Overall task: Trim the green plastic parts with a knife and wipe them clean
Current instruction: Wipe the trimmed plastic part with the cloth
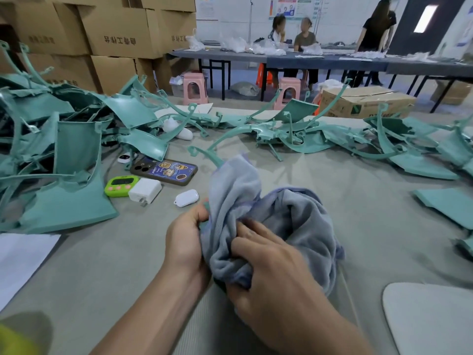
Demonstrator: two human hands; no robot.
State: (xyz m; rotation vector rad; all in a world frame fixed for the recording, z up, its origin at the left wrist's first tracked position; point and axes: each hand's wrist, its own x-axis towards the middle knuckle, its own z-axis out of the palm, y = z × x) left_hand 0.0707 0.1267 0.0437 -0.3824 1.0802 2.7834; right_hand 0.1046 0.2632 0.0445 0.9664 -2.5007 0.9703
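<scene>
So we've got the grey cloth (281, 216) bunched up in both hands over the table (115, 278). Our left hand (185, 239) has its fingers curled tight round the near end of a green part (213, 158). A bit of green peeks out between thumb and fingers, and the rest of that end is under fabric. Our right hand (271, 275) is clamped on the cloth itself, fingers dug into the folds. The thumb's hidden, so we can't tell where it sits.

The part is a thin curved strip. It runs up and away from our left fingertips, pokes out of the top of the cloth and ends in a little hook further out. The cloth is wrapped round it between the fingers and that exit point.

Just left of and beyond our left fingers are a small white case (186, 198), a charger (144, 192), a lime timer (120, 185) and a phone (165, 171) lying back up. Further left is a big pile (69, 149) of green parts. Well beyond the fingers a second heap (320, 139) is strung across the table. Off to the right of our right fingers lies a flat green piece (448, 206). There's a paper (20, 257) left of our left wrist.
</scene>
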